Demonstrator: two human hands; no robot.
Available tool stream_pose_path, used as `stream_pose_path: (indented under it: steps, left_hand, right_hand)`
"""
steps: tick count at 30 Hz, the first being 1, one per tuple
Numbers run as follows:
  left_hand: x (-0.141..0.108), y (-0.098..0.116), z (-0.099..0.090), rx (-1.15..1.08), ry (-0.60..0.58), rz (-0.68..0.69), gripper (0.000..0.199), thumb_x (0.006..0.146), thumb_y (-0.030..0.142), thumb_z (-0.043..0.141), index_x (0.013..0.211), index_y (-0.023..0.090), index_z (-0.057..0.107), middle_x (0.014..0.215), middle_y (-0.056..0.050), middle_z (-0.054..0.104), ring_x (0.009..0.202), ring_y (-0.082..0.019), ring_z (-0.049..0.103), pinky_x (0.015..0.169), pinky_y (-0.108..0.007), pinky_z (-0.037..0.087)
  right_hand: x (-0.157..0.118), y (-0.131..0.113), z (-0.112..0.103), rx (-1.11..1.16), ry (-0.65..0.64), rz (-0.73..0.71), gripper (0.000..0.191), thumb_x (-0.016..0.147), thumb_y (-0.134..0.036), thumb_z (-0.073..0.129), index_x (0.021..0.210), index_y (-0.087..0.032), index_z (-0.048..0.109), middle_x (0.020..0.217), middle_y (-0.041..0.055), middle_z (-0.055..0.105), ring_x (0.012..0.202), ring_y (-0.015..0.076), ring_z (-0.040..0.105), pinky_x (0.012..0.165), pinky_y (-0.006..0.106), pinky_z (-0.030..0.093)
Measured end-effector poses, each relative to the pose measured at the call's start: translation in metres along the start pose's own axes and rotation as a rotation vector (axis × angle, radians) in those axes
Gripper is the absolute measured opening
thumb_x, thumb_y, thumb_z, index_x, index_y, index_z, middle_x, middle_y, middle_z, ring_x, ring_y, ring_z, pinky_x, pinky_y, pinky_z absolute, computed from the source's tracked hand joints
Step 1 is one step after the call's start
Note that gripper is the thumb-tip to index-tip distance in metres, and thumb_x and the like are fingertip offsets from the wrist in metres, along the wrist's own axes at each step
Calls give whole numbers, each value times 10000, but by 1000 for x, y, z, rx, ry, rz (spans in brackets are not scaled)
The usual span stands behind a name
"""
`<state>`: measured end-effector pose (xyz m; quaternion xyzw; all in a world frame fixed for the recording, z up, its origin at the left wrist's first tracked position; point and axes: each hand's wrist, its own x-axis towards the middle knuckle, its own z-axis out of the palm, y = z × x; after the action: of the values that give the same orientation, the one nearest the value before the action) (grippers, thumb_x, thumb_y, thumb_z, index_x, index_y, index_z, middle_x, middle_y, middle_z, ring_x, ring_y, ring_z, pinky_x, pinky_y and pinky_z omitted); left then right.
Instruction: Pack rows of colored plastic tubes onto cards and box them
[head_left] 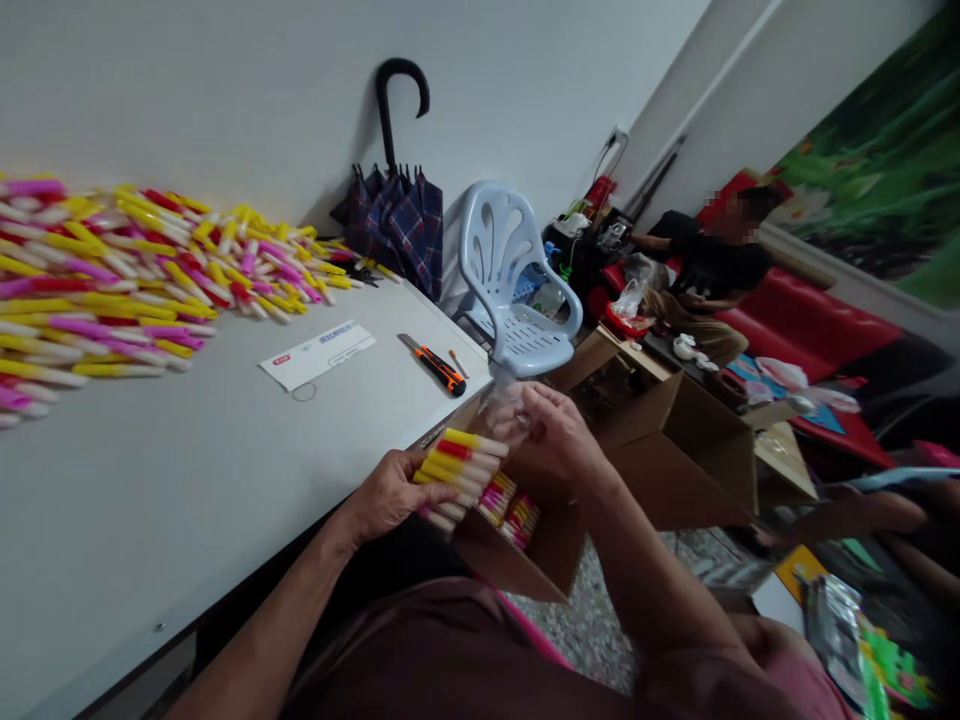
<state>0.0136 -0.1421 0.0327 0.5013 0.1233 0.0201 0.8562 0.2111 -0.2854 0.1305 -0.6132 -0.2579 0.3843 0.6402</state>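
Observation:
My left hand [388, 492] is wrapped round a bundle of several short tubes [459, 468] with yellow, red and pink ends and whitish bodies, held past the table's front edge. Just right of the bundle, my right hand [559, 425] pinches a clear plastic bag [510, 412], its fingers closed on the film. Below both hands stands an open cardboard box [559, 545], with packed bundles of similar tubes [519, 517] inside. A large pile of loose tubes [150, 270] covers the back left of the table [225, 500].
An orange and black cutter [439, 368] and a white printed paper [317, 355] lie on the table. Behind are an umbrella [405, 215] and a light blue chair [517, 290]. Another open box [667, 460] stands at right; a person [716, 270] sits on a red sofa.

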Motion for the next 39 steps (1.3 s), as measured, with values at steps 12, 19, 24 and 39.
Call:
stream_pose_path:
  steps: [12, 19, 24, 39]
  left_hand:
    - [-17, -23, 6, -138, 326, 129, 456, 724, 382, 916, 1109, 174, 787, 987, -77, 799, 799, -205, 737, 745, -297, 614]
    - [-21, -36, 8, -153, 387, 199, 453, 780, 392, 875, 1152, 162, 759, 954, -62, 781, 760, -183, 705, 696, -275, 598]
    - [-24, -30, 5, -142, 363, 189, 485, 741, 388, 909, 1142, 161, 758, 960, -62, 783, 774, -196, 717, 688, -277, 594]
    - [-36, -43, 11, -315, 584, 210, 442, 755, 513, 890, 918, 139, 721, 802, -29, 720, 645, -134, 662, 607, -263, 616]
  right_hand:
    - [7, 54, 36, -203, 27, 21, 459, 869, -601, 755, 669, -188, 748, 555, 1, 611, 479, 136, 532, 472, 264, 435]
    - [4, 60, 53, -445, 191, -292, 464, 916, -553, 721, 618, -199, 700, 575, 8, 588, 562, 145, 518, 557, 279, 406]
    - [9, 66, 51, -112, -8, 39, 356, 831, -550, 809, 784, -197, 791, 666, 5, 677, 574, 153, 570, 594, 291, 476]
    - [15, 88, 65, -37, 188, -72, 303, 856, -484, 790, 789, -189, 798, 693, 4, 651, 645, 165, 546, 625, 289, 462]
